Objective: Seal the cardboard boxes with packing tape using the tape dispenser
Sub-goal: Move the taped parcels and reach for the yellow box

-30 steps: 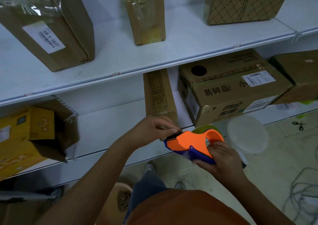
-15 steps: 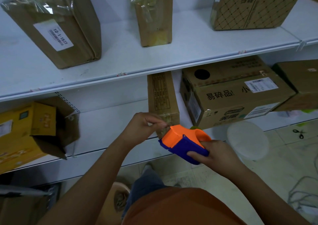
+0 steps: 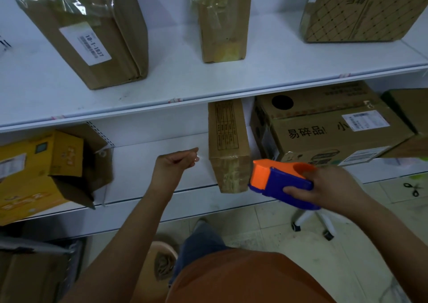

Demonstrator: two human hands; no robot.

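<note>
My right hand [image 3: 331, 187] grips the orange and blue tape dispenser [image 3: 275, 182] in front of the lower shelf, its orange mouth pointing left. The dispenser sits just right of a narrow upright cardboard box [image 3: 228, 140] whose front end shows glossy tape. My left hand [image 3: 173, 163] is held to the left of that box with thumb and fingertips pinched together, and a small glint of clear tape [image 3: 196, 158] shows at them. Any strip of tape between the hand and the dispenser is too clear to make out.
A large printed carton [image 3: 335, 131] lies right of the narrow box. An open yellow box [image 3: 41, 170] sits at the left of the lower shelf [image 3: 150, 182]. Three taped boxes stand on the upper shelf [image 3: 173, 78]. Scissors [image 3: 412, 189] and a wheeled stool base [image 3: 312, 224] are on the floor.
My left hand, which pinched at the dispenser's mouth, has drawn away to the left. My right hand has carried the dispenser to the right, and the gap between the hands has widened.
</note>
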